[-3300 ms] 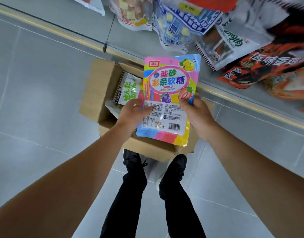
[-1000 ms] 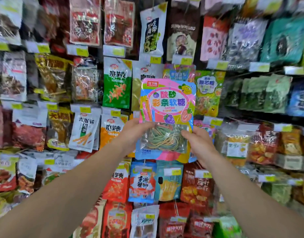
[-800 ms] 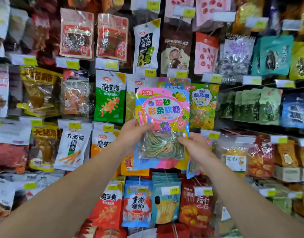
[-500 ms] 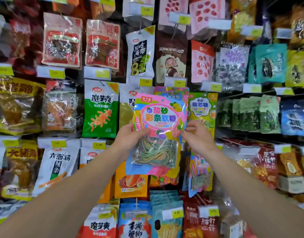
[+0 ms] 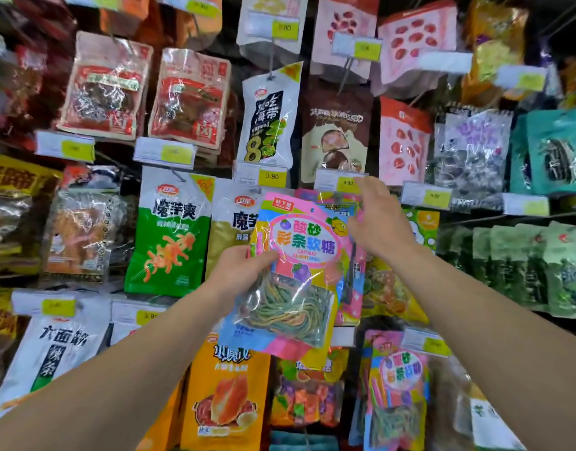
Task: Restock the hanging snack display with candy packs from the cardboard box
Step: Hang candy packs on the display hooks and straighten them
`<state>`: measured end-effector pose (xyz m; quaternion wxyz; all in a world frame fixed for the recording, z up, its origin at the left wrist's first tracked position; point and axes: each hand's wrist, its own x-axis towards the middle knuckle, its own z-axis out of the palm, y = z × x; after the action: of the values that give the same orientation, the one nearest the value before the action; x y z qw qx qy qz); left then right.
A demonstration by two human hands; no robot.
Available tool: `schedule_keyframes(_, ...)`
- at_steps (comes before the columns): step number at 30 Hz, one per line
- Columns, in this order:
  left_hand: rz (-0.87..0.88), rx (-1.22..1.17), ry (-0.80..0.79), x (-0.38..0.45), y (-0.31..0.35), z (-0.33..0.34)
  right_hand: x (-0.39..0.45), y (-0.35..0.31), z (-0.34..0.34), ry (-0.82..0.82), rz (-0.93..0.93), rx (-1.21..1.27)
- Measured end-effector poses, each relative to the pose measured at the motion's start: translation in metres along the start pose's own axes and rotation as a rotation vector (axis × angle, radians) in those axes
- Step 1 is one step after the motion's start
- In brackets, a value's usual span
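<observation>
Candy pack: pink/multicolour, clear window w/ striped strips, held up vs. hanging display, top edge just under price tag. L hand pinches its left edge, thumb on front. R hand at upper right corner, fingers spread, loose; contact w/ pack unclear. Adj.: green pack to left; matching candy pack lower right.
</observation>
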<state>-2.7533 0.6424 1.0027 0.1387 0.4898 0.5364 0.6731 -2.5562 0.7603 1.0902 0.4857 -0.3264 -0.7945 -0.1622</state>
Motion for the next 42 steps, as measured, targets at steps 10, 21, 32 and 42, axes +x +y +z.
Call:
schedule_keyframes(10, 0.054, -0.026, 0.015, 0.038, 0.004, 0.034, 0.057, 0.032, 0.003, 0.155, -0.102, -0.04)
schedule_keyframes(21, 0.053, 0.009, 0.078, 0.066, 0.019, 0.066, 0.068, 0.037, -0.001, 0.184, -0.082, 0.071)
schedule_keyframes(32, -0.043, -0.009, 0.081, 0.065, 0.011, 0.074, 0.024, 0.042, 0.018, 0.217, -0.103, 0.153)
schedule_keyframes(42, 0.079, 0.399, 0.185, 0.036, -0.025, 0.075, -0.081, 0.062, 0.074, -0.151, 0.159, 0.488)
